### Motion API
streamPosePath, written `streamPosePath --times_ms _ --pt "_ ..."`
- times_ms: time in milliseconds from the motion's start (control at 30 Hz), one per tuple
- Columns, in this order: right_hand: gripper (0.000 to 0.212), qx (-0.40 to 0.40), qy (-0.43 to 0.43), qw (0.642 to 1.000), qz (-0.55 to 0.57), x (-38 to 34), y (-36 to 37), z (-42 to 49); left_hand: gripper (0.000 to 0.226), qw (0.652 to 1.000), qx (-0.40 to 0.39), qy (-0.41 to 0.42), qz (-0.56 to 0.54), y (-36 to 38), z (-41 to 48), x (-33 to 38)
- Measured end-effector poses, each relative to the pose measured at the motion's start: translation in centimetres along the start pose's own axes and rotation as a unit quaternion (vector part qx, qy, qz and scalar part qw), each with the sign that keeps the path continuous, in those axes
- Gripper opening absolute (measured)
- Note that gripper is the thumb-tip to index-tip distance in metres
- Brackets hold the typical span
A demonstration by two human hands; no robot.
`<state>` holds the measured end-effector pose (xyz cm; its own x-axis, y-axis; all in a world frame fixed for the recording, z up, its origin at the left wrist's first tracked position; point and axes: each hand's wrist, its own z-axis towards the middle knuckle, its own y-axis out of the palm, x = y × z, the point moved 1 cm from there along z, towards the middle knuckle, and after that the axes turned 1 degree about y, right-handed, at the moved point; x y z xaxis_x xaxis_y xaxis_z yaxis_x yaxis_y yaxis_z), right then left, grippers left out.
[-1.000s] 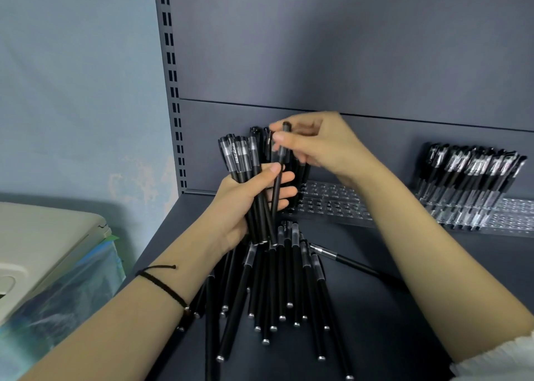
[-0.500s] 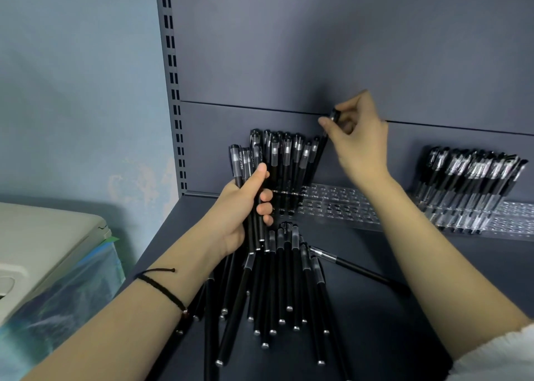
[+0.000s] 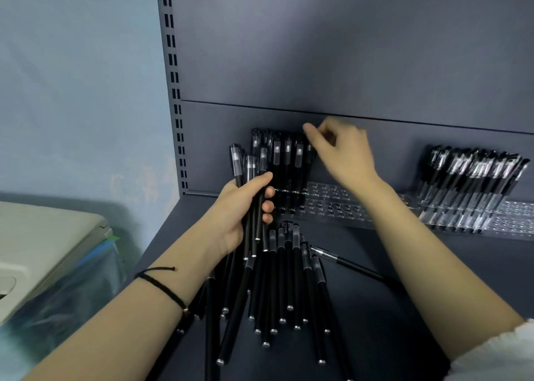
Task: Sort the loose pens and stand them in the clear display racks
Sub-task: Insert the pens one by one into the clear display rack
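Nearest you, matte black pens (image 3: 277, 288) with small silver end caps fan loosely across the smooth dark shelf (image 3: 404, 323), one stray pen (image 3: 346, 263) angled off to the right. Your left hand (image 3: 242, 210) is clamped around a small bundle of pens (image 3: 252, 184), held upright. Beyond, your blurred right hand (image 3: 344, 152) hovers at the standing pens (image 3: 284, 164) in the clear perforated rack (image 3: 332, 204); whether it pinches anything, you cannot tell. Many rack holes lie bare between there and the filled rack (image 3: 474, 187) far right.

A dark grey shelf unit (image 3: 346, 48) with a slotted upright (image 3: 173, 77) stands against a pale blue wall (image 3: 72, 77).
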<state>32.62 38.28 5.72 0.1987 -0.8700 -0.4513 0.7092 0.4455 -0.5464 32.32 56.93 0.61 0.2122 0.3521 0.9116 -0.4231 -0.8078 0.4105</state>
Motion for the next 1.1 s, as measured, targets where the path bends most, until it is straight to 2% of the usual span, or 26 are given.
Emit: streamPosePath --times_ms 67,167,233,267,400,467,500,633,767,867,1000,1100 --pt "0.045 0.020 -0.003 0.999 0.025 -0.1 -0.3 0.2 0.023 1.000 -0.013 0.002 0.008 0.0 -0.1 0.0" --pt "0.043 0.060 -0.015 0.997 0.042 -0.7 -0.8 0.4 0.022 1.000 -0.024 0.004 0.014 0.1 -0.2 0.0" --pt "0.040 0.056 -0.030 0.997 0.050 -1.7 -1.1 0.4 0.020 1.000 -0.026 0.011 0.013 0.2 -0.3 0.0" --pt "0.038 0.027 -0.031 0.997 0.071 -2.3 -1.3 0.3 0.019 1.000 -0.024 0.015 0.012 0.3 -0.3 0.0" --pt "0.025 -0.197 -0.003 0.970 0.145 -4.7 -1.5 -0.2 0.015 0.999 0.006 0.032 -0.019 0.5 -0.5 0.2" --pt "0.014 -0.224 0.008 0.958 0.178 -5.0 -1.0 -0.4 0.018 0.999 0.021 0.034 -0.037 0.5 -0.6 0.2" --pt "0.011 -0.216 0.031 0.954 0.204 -5.1 -0.8 -0.5 0.021 0.998 0.027 0.032 -0.042 0.5 -0.7 0.2" --pt "0.028 -0.192 0.138 0.940 0.244 -4.4 -0.3 -0.5 0.035 0.999 0.028 0.023 -0.033 0.6 -0.9 0.3" --pt "0.018 -0.198 0.171 0.901 0.345 -4.4 -0.2 -0.4 0.036 0.998 0.027 0.034 -0.043 0.9 -0.8 0.2" --pt "0.014 -0.135 0.177 0.882 0.416 -4.2 -1.1 0.3 0.028 0.998 0.032 0.029 -0.051 0.7 -0.6 0.2" --pt "0.014 0.000 0.158 0.901 0.403 -2.9 -3.2 1.2 0.028 0.997 0.055 0.023 -0.039 0.2 -0.5 0.0" --pt "0.012 0.056 0.134 0.927 0.346 -2.0 -4.3 1.6 0.031 0.996 0.072 0.012 -0.051 -0.1 -0.1 -0.2"
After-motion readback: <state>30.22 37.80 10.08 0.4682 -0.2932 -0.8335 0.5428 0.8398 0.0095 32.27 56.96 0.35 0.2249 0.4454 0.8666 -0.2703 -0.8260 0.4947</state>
